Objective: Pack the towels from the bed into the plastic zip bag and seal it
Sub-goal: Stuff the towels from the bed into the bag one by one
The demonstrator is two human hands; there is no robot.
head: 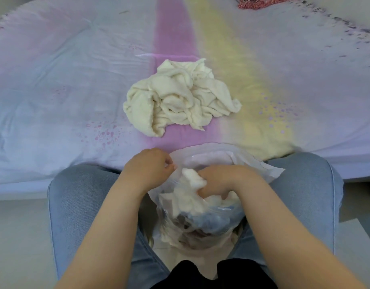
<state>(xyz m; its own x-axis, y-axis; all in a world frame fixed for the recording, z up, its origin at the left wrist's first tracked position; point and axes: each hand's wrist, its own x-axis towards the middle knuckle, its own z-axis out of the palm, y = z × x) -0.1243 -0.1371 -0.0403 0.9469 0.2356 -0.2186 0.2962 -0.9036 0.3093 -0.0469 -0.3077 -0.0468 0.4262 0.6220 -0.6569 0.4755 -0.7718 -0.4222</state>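
1. Risk of the thin clear plastic zip bag [203, 157] slipping off the lap or its mouth folding shut; cloth bunched near the zip could block sealing.
2. Left hand [150, 170]: fingers curled, pinching the bag's rim to hold it wide.
3. Right hand [221, 180]: inside the bag, clenched on a white fluffy towel [190, 184], pushing down.
4. Crumpled cream towel pile [180, 97] left unpacked on the pastel bedsheet [54, 80].
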